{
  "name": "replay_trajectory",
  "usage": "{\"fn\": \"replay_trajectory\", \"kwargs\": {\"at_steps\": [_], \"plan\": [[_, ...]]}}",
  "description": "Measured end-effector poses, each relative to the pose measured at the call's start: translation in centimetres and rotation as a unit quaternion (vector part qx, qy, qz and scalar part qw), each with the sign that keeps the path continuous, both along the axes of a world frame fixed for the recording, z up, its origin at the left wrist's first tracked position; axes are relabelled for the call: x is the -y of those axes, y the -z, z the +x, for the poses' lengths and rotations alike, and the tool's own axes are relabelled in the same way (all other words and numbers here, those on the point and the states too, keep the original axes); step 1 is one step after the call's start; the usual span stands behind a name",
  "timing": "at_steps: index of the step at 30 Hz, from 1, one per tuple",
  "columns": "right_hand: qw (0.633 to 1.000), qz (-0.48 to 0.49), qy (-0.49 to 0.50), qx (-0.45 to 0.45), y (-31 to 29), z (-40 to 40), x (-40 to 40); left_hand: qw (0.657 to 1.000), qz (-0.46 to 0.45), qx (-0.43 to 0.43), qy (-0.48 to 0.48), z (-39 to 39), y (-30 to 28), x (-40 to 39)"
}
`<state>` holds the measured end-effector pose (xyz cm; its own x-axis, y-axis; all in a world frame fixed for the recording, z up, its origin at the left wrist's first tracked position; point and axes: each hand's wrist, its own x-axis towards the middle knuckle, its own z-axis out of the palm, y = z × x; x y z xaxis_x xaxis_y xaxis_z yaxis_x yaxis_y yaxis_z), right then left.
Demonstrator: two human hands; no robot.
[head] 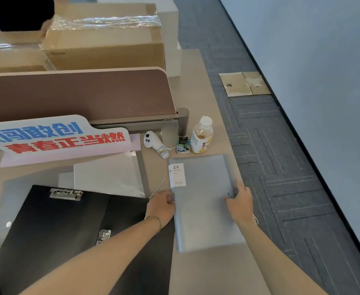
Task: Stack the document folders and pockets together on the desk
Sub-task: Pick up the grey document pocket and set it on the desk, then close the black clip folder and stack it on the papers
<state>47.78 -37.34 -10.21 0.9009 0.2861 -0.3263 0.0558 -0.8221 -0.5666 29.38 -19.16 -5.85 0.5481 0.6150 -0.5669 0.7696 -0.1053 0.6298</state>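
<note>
A grey pocket folder (204,201) with a white "20" label lies flat near the desk's right edge. My left hand (162,206) grips its left edge and my right hand (239,202) grips its right edge. To the left lies an open black clip folder (68,231) with two metal clips, partly under my left forearm. Clear plastic document pockets (106,175) lie just beyond the black folder, on a larger grey sheet (10,194).
A white controller (155,143), a small carton (183,144) and a juice bottle (202,136) stand behind the grey folder. A printed sign (53,137) lies at the left, before a brown divider (78,92) and cardboard boxes (106,37). Carpeted floor drops off right of the desk (213,271).
</note>
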Motion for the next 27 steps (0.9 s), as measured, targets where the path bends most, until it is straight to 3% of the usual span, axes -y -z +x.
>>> {"fn": "replay_trajectory", "kwargs": {"at_steps": [5,12,19,27], "plan": [[0.999,0.022,0.011,0.032,-2.9,-1.3,-0.7,1.0,-0.008,0.022,-0.012,-2.2,-2.0,-2.2],[0.987,0.155,0.043,-0.002,-8.7,-9.0,-7.5,0.996,0.01,0.083,-0.044,-10.6,-5.2,-6.0],[0.984,0.17,-0.039,-0.042,-11.8,-20.3,-13.9,0.994,0.018,0.087,-0.065,-21.3,-5.9,-10.3],[0.977,0.132,-0.113,-0.123,-9.2,-33.1,-17.0,0.992,0.045,0.02,-0.117,-33.0,-3.3,-16.5]]}}
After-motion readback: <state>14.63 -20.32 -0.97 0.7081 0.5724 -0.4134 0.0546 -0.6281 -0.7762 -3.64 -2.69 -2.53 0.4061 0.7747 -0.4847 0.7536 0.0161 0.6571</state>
